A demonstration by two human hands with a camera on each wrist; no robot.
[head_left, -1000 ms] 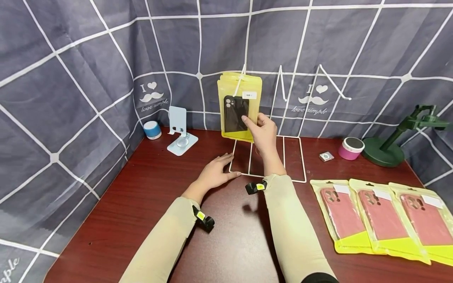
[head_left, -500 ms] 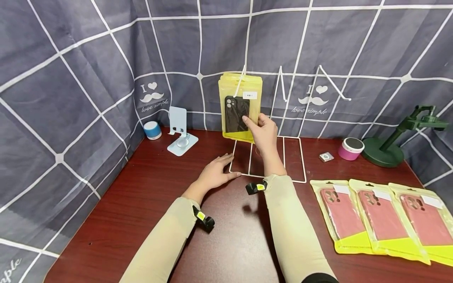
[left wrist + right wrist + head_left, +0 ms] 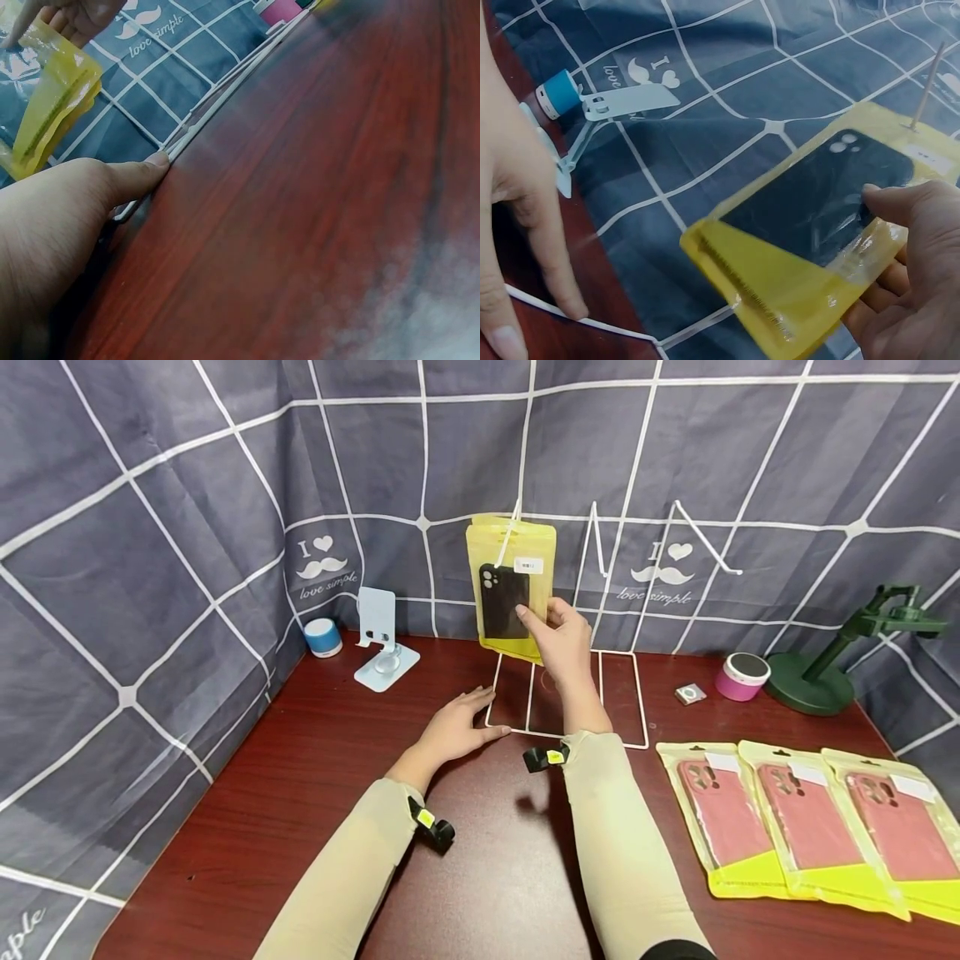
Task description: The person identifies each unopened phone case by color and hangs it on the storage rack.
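Note:
My right hand [image 3: 566,639] pinches the lower right edge of a yellow-edged bag with a black phone case [image 3: 504,602] inside, thumb on the front and fingers behind. That bag hangs with at least one more behind it on the left hook [image 3: 508,533] of a white wire display rack [image 3: 528,702]. In the right wrist view the hook's rod passes through the top of the bag [image 3: 780,277]. My left hand [image 3: 453,727] lies low at the rack's front left corner, fingers extended; its thumb [image 3: 139,180] touches the base wire in the left wrist view.
Two more hooks [image 3: 597,539] of the rack carry nothing. Several bagged pink phone cases [image 3: 723,814] overlap at the right. Behind them stand a dark green stand [image 3: 813,681], a pink round speaker [image 3: 742,677] and a small square gadget [image 3: 690,693]. A pale blue phone stand [image 3: 378,618] and blue speaker [image 3: 322,637] sit back left.
The bags' lower end has swung slightly to the right with my right hand, so they hang a little tilted. My left hand has stayed at the rack's corner.

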